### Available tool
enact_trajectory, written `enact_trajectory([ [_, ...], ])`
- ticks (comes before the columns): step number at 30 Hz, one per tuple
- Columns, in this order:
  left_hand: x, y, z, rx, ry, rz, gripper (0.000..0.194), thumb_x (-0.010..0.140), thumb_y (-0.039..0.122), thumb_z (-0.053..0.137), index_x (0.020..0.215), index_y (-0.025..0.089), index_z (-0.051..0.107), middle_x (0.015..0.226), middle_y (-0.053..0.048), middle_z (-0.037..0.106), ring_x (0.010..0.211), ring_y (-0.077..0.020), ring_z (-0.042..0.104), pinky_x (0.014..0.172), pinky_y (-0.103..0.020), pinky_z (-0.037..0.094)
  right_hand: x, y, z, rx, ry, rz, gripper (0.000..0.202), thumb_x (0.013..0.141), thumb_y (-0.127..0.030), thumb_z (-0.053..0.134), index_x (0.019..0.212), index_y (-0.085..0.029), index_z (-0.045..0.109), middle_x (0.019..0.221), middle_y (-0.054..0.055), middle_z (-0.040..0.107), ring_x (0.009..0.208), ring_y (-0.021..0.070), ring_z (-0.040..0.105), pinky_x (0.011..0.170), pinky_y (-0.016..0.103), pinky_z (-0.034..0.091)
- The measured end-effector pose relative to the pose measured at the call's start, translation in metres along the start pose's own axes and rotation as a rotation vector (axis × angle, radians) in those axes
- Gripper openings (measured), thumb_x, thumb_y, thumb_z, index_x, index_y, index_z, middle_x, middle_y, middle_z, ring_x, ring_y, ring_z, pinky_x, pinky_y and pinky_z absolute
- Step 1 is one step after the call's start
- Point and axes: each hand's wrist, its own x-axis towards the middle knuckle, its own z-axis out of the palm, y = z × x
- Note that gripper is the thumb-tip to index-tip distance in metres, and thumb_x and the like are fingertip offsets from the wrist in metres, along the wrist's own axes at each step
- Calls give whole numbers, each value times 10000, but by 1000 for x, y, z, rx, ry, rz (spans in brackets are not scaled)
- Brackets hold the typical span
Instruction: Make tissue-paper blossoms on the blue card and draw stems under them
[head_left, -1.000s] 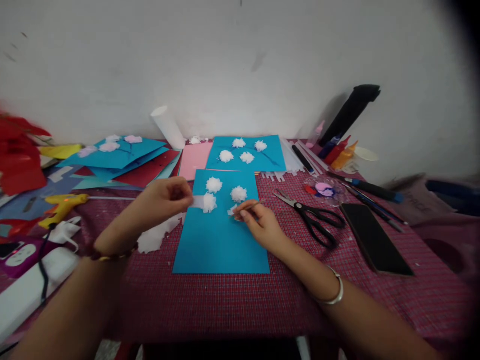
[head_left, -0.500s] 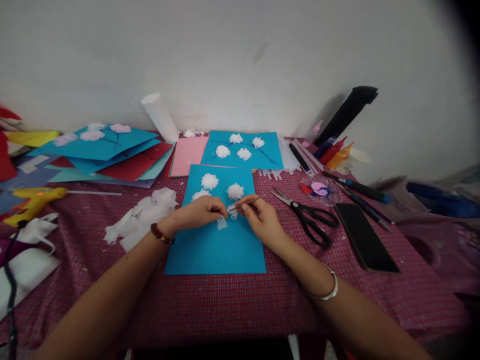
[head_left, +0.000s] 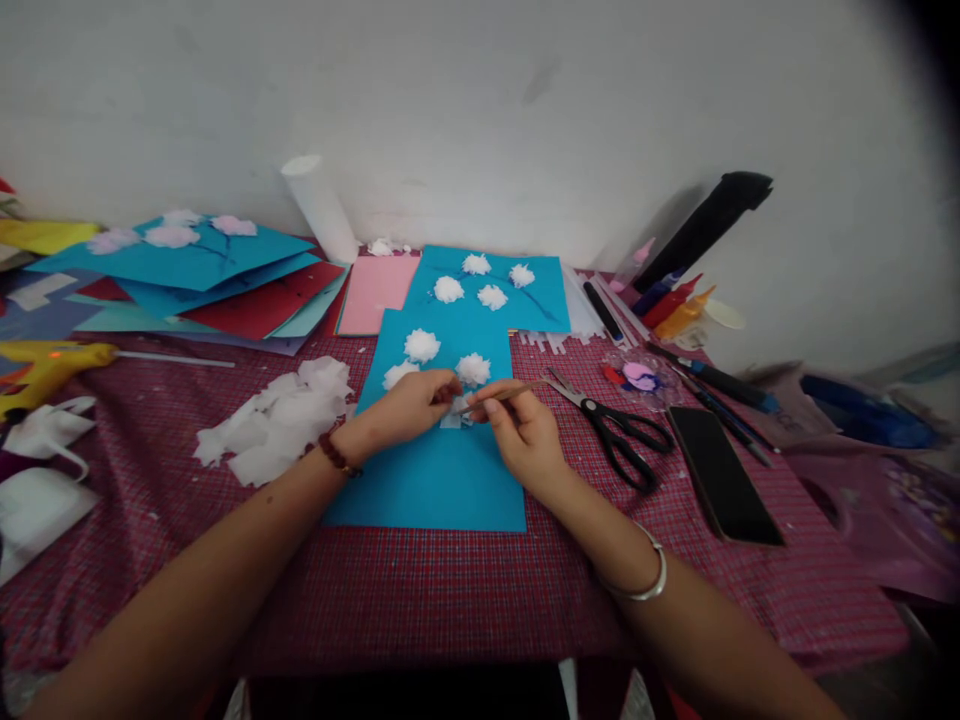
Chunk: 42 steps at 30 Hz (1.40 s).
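Blue sheet (head_left: 431, 480): paper or card, smooth, matt, flat colour. White blooms (head_left: 422, 346): thin crinkled paper, ragged, rough, no shine. Loose scraps (head_left: 281, 415): same papery look, limp, slightly translucent. Thin stick (head_left: 523, 389): brown, possibly wood, too blurred to be sure. Scissors (head_left: 626, 440): grey metal blades, smooth black plastic handles. Phone (head_left: 724, 475): dark, smooth, glassy face. Glue gun (head_left: 64, 358): yellow plastic. Tablecloth (head_left: 450, 590): woven checked cloth, matt, rumpled at left. Bangle (head_left: 654, 580): polished silvery metal.

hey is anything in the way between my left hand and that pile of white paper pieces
Nothing visible stands between your left hand, over the blue sheet, and the pile of white paper pieces on the checked tablecloth; only your own wrist lies near its edge.
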Motion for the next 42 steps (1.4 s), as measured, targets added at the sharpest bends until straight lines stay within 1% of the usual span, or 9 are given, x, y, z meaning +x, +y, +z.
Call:
enact_trajectory([
  [5, 2, -2, 4, 3, 90, 3, 151, 799, 139, 511, 903, 179, 613, 781, -16, 654, 699, -142, 576, 621, -263, 432, 4, 8, 1, -139, -36, -30, 138, 937, -246, 440, 955, -215, 574, 916, 55, 655, 762, 166, 653, 698, 311, 523],
  [13, 4, -5, 8, 39, 99, 8, 121, 798, 140, 528, 876, 180, 612, 781, -18, 645, 700, -147, 571, 626, -273, 424, 8, 8, 2, -213, -78, -52, 139, 931, -210, 430, 955, -217, 567, 893, 51, 653, 814, 178, 655, 718, 310, 519],
  [21, 4, -1, 11, 96, 159, -34, 62, 782, 130, 551, 809, 175, 584, 752, -17, 619, 682, -150, 559, 612, -279, 420, 14, 0, 3, -380, -144, -178, 153, 932, -198, 391, 919, -195, 543, 867, 66, 620, 767, 188, 615, 694, 314, 483],
  [26, -1, 1, 11, 141, 202, 33, 158, 801, 66, 451, 804, 185, 553, 812, -23, 611, 768, -159, 565, 703, -307, 445, 15, -3, 3, -411, -157, -131, 143, 937, -219, 387, 908, -203, 526, 867, 65, 617, 749, 191, 610, 683, 329, 479],
  [30, -14, 7, 9, 144, 227, 70, 140, 761, 63, 483, 821, 179, 535, 817, -23, 567, 762, -155, 553, 709, -305, 455, 14, 2, 3, -297, -92, -51, 117, 929, -221, 418, 921, -204, 533, 828, 47, 621, 730, 181, 622, 663, 320, 488],
  [33, -21, 12, 10, 152, 214, 96, 101, 740, 149, 591, 821, 179, 538, 849, -24, 546, 767, -156, 546, 705, -303, 465, 13, 7, 4, -90, 1, 4, 100, 926, -239, 443, 945, -215, 538, 837, 30, 631, 715, 159, 637, 669, 308, 520],
  [36, -21, 14, 13, 191, 213, 98, 81, 752, 213, 620, 805, 183, 566, 880, -29, 551, 769, -155, 546, 706, -304, 463, 14, 9, 2, 105, 99, 41, 95, 921, -277, 471, 940, -219, 545, 857, 20, 649, 684, 138, 646, 662, 298, 544],
  [38, -18, 14, 15, 206, 207, 101, 14, 759, 178, 591, 767, 187, 583, 875, -29, 558, 780, -155, 551, 706, -298, 459, 15, 8, -2, 180, 161, 74, 106, 910, -307, 495, 920, -215, 548, 844, 17, 658, 659, 131, 645, 647, 293, 551],
  [42, -11, 12, 14, 201, 198, 81, 122, 761, 99, 521, 702, 187, 583, 802, -23, 575, 764, -150, 553, 687, -283, 449, 16, 5, -8, 259, 215, 139, 135, 877, -345, 536, 872, -211, 538, 780, 5, 665, 591, 122, 634, 586, 277, 545],
])
